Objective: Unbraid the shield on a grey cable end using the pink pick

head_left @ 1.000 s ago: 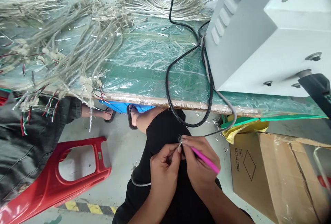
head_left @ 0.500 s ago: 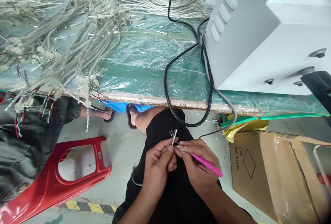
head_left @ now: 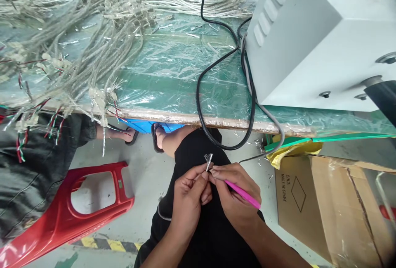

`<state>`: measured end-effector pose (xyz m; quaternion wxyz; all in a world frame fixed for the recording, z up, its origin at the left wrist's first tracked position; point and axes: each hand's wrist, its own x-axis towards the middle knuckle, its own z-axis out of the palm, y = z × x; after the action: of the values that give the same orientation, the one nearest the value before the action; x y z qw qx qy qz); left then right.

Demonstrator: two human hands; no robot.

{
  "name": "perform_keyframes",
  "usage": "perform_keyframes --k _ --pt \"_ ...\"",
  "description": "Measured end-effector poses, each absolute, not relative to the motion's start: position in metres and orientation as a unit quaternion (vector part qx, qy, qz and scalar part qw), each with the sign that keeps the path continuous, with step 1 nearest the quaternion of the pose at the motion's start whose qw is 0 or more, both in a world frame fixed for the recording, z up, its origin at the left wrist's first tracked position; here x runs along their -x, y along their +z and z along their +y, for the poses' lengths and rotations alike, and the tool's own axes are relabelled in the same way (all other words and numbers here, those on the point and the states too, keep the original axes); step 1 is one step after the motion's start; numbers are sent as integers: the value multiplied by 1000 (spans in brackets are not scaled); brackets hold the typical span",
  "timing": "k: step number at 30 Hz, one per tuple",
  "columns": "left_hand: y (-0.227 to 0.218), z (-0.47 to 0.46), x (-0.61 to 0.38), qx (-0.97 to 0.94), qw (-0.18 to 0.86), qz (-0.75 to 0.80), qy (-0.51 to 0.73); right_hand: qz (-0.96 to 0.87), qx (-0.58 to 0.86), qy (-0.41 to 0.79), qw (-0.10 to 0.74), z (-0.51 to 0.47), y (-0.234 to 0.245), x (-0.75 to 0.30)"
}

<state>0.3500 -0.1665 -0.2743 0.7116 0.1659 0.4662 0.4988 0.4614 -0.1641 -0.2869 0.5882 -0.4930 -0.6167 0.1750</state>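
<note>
Over my lap, my left hand [head_left: 190,198] pinches a thin silvery braided cable [head_left: 208,161] near its frayed end, which sticks up above my fingertips. The cable's other part loops down past my left wrist. My right hand [head_left: 236,195] grips a pink pick-like tool [head_left: 243,194] like a pen, its tip touching the cable just below the frayed strands. Both hands meet fingertip to fingertip above my black trousers.
A green plastic-covered bench [head_left: 173,78] carries heaps of similar braided cables [head_left: 83,57] with red, green and white wires hanging off its edge. A white machine [head_left: 312,41] stands at right with black cords [head_left: 213,107] drooping. A red stool [head_left: 71,214], a cardboard box [head_left: 328,206] and another person's sandalled feet [head_left: 130,136] lie below.
The frayed cable end, first hidden between my fingertips, now stands up clear above them. My hands stayed over my lap and shifted only slightly.
</note>
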Motion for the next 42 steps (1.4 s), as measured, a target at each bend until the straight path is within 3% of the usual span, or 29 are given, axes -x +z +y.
perform_keyframes --k 12,21,42 --pt "-277 -166 -348 -175 718 458 495 -554 543 188 602 -160 -291 -463" --pt "-275 -164 -347 -147 725 452 499 -611 483 211 591 -163 -286 -463" --pt "-276 -167 -348 -172 713 465 496 -617 491 213 577 -162 -288 -462"
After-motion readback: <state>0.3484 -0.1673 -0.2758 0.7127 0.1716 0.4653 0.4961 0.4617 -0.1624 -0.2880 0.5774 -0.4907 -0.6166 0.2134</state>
